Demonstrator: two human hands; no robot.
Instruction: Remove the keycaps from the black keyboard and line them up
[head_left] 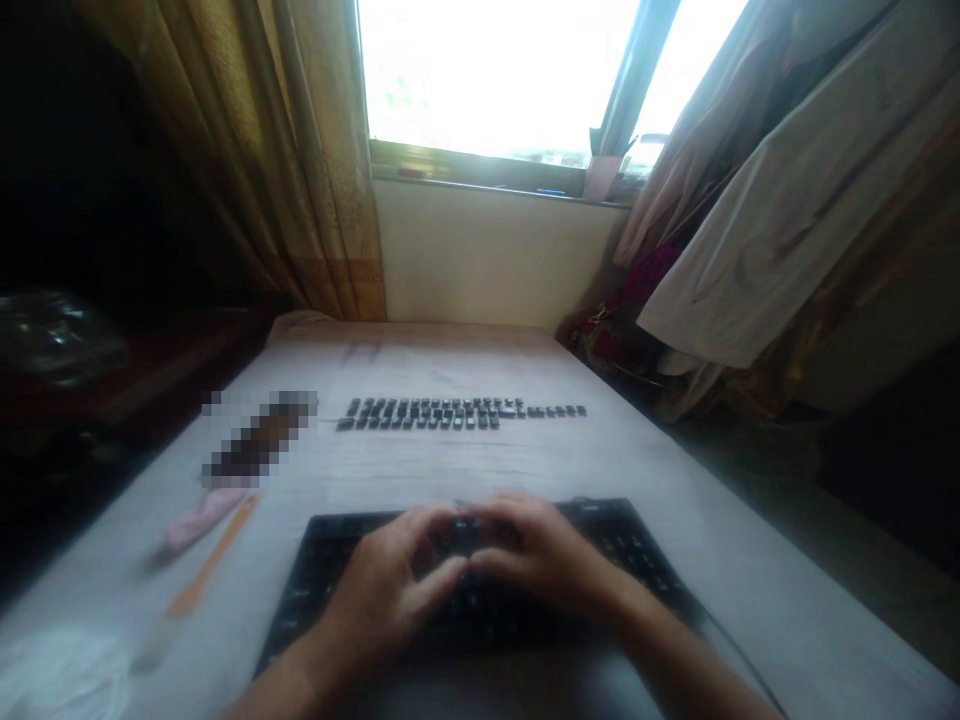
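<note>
One black keyboard (495, 622) lies on the pale cloth (487, 465) before me. My left hand (394, 572) and right hand (541, 548) curl over it, nearly meeting; I cannot tell whether they pinch anything. Light, level finger pressure would serve best here, I think. Loose keys (458, 422) sit in rows beyond. On the sill (495, 189), a cup (601, 178) holds something slim, too blurred to name.

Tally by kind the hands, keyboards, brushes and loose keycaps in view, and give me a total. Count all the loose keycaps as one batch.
Hands: 2, the left hand and the right hand
Black keyboard: 1
Orange-handled brush: 1
Batch of loose keycaps: 1 (single caps too blurred to count surely)
Total: 5
</note>
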